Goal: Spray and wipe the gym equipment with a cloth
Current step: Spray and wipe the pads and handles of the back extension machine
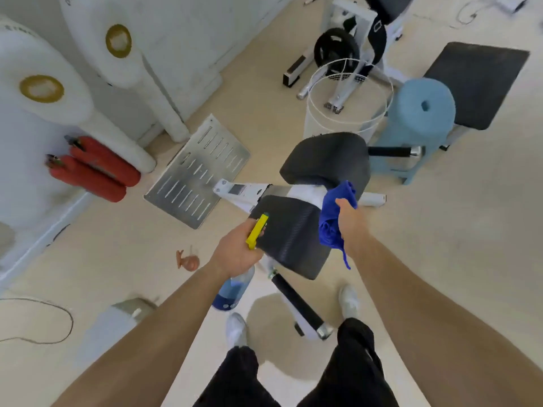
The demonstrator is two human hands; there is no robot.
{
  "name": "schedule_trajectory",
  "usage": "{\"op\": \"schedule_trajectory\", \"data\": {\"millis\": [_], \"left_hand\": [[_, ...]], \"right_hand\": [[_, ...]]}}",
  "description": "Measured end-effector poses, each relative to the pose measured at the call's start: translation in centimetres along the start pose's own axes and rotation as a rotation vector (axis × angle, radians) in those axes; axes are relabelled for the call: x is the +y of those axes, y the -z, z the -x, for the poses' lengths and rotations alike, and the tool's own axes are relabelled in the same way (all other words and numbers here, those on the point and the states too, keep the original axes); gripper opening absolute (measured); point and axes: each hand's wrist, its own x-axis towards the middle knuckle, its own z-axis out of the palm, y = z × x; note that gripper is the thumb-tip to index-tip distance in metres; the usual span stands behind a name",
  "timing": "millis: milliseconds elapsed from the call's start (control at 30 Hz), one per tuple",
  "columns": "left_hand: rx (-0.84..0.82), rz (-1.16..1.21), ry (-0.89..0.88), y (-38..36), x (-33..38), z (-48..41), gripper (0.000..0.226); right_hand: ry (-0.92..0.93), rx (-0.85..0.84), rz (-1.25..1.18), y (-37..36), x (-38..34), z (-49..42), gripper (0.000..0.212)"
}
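Down by the person's feet, white shoes point(236, 329) stand on the pale floor point(440, 230) on either side of a black-gripped handle point(296, 301) of the exercise machine. Just ahead, the left hand point(238, 251) is curled around a spray bottle point(233, 287), its yellow trigger head aimed at the near black seat pad point(291, 239). The right hand point(349, 221) grips a bunched blue cloth point(333, 221) at the pad's right edge; whether the cloth touches the pad cannot be told. Beyond lies a second black pad point(326, 160) on the same white frame, with a slotted metal footplate point(197, 171) to its left. Farther off stand a light blue stool point(417, 121), a white wire basket point(346, 98) and two red fire extinguishers point(94, 168).
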Motion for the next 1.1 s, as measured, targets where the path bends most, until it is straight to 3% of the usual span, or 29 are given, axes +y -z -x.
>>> {"op": "schedule_trajectory", "data": {"millis": [300, 567, 733, 800, 933, 1000, 1100], "left_hand": [[-0.166, -0.166, -0.13, -0.1, -6.1, -1.4, 0.042], [-0.258, -0.267, -0.19, -1.3, -8.5, -2.0, 0.034], [-0.254, -0.288, -0.166, -1.5, -8.9, -1.9, 0.026], [-0.256, -0.273, -0.152, -1.6, -9.3, -1.9, 0.025], [-0.238, -0.198, -0.157, -1.6, -10.6, -1.8, 0.032], [-0.229, -0.15, -0.158, -1.7, -11.4, -2.0, 0.034], [-0.184, -0.068, -0.159, -1.7, -12.4, -2.7, 0.037]], "right_hand": [[0.102, 0.218, -0.087, -2.1, 6.1, 3.4, 0.004], [0.286, 0.153, 0.156, -3.0, 9.3, 4.0, 0.01], [0.449, 0.222, 0.334, -3.8, 10.6, 4.2, 0.019], [0.56, 0.262, 0.463, -4.3, 10.7, 3.6, 0.019], [0.815, 0.245, 0.72, -6.1, 9.1, -0.2, 0.039], [0.865, 0.222, 0.854, -7.5, 7.7, -3.0, 0.04], [0.891, 0.129, 1.239, -9.2, 8.0, -5.2, 0.044]]}}
